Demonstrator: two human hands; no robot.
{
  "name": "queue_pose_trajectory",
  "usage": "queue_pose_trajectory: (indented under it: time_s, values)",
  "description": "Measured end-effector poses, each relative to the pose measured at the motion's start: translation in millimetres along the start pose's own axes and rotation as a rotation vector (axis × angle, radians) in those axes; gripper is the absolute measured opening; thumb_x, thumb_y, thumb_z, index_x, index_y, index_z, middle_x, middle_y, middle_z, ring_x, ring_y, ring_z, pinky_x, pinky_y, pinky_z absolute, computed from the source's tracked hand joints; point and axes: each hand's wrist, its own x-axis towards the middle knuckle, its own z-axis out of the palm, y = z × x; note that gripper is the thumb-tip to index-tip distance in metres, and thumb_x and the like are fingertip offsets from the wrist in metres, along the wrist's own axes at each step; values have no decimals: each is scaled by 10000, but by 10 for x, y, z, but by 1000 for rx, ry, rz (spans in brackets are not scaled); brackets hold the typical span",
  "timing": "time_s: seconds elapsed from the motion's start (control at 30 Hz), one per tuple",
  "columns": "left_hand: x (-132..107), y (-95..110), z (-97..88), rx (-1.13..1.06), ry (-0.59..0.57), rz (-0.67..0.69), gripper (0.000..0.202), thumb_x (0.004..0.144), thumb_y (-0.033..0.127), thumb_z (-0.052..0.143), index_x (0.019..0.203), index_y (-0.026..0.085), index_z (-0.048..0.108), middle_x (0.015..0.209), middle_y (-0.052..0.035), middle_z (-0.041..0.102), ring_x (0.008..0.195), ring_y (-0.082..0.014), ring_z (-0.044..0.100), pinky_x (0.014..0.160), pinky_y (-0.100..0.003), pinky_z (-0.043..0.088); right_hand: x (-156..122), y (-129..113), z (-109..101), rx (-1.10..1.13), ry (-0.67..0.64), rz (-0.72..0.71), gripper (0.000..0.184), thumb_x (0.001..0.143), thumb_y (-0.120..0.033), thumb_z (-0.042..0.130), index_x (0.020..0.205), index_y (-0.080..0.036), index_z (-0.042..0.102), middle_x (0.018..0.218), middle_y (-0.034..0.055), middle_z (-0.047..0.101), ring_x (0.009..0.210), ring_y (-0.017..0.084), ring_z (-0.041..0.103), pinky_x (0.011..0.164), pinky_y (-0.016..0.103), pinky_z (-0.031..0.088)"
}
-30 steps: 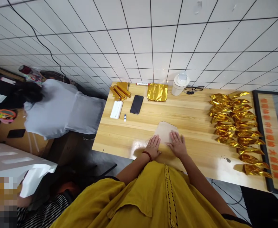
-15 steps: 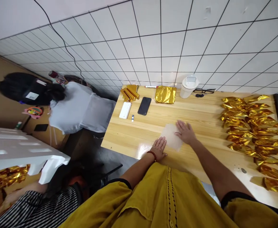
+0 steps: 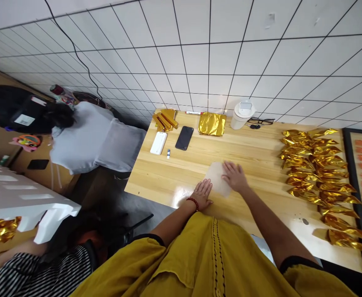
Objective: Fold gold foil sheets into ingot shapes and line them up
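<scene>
A pale, folded sheet of paper [image 3: 215, 177] lies on the wooden table [image 3: 255, 156] in front of me. My left hand [image 3: 202, 194] rests flat at the sheet's near left corner, fingers stretched out. My right hand [image 3: 235, 176] lies flat on the sheet's right side with fingers spread. Neither hand grips anything.
A stack of gold foil sheets [image 3: 212, 123], gold folded bars [image 3: 164, 120], a black phone [image 3: 184, 137], a white power bank [image 3: 158, 142], a white cup [image 3: 242, 114] and glasses [image 3: 263, 121] sit at the back. Several folded gold pieces [image 3: 317, 165] cover the right side. Another person in grey [image 3: 88, 138] sits left.
My right hand slid from beside the left hand out to the sheet's right side, pressing it flat. The sheet now lies smaller. The camera view shifted slightly.
</scene>
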Motion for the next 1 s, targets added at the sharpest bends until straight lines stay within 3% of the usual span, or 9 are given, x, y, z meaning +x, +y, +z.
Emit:
queue_pose_trajectory:
  time_s: [0.07,0.13,0.3,0.37,0.43,0.57,0.7,0.87,1.0]
  values:
    - [-4,4,-5,0,-11,1,828,897,522,535,1582,146,262,1663,-121,154,1552,-269,112,1246,-429,158,66,241,-132,-26,44,106,641,1000,-493,325,1569,-199,321,1632,120,296,1490,329,277,1192,587,142]
    - [-13,3,-1,-1,-23,3,842,898,542,527,1587,151,242,1664,-119,140,1552,-268,107,1245,-440,156,8,257,-207,-46,114,153,668,999,-506,325,1567,-154,319,1648,154,234,1505,340,237,1190,576,149]
    - [-29,-53,-55,-9,13,57,827,894,524,550,1585,175,258,1655,-126,181,1549,-263,127,1237,-442,178,-652,-324,24,-42,68,-121,576,987,-485,414,1501,-229,447,1622,120,329,1495,303,272,1194,546,148]
    - [7,-99,-156,-18,25,16,799,908,520,523,1587,197,252,1655,-117,203,1549,-280,126,1240,-505,145,-940,-565,157,-32,71,-22,594,977,-487,444,1507,-219,437,1609,144,347,1479,316,302,1163,559,206]
    - [73,-139,-289,-24,65,-157,816,918,536,495,1592,163,228,1659,-145,181,1548,-329,101,1234,-584,93,-1113,-740,204,-4,42,46,597,976,-502,450,1504,-223,445,1620,155,315,1459,342,330,1084,552,317]
    - [173,-108,-444,-12,186,-411,839,945,543,415,1602,96,144,1667,-180,91,1544,-378,26,1224,-639,45,-1041,-924,54,101,-27,-77,518,1007,-464,400,1440,-214,535,1549,160,445,1340,333,487,980,496,415]
    - [93,28,-265,3,106,-257,819,945,477,428,1606,107,117,1662,-181,113,1546,-370,31,1215,-651,76,-726,-1002,-40,141,48,-144,547,1011,-458,392,1491,-208,474,1556,140,440,1413,300,415,1100,492,334]
    - [-6,30,16,23,-65,-3,853,919,578,472,1599,150,184,1668,-144,125,1550,-337,67,1230,-607,80,-635,-655,146,69,46,-127,645,993,-511,387,1559,-205,341,1587,116,395,1474,286,323,1199,549,165]
    - [15,-26,51,21,-53,4,942,867,659,531,1596,160,204,1669,-145,118,1547,-348,84,1233,-605,88,-692,-71,125,-25,142,199,623,1005,-461,341,1552,-164,347,1577,158,399,1471,330,318,1187,629,93]
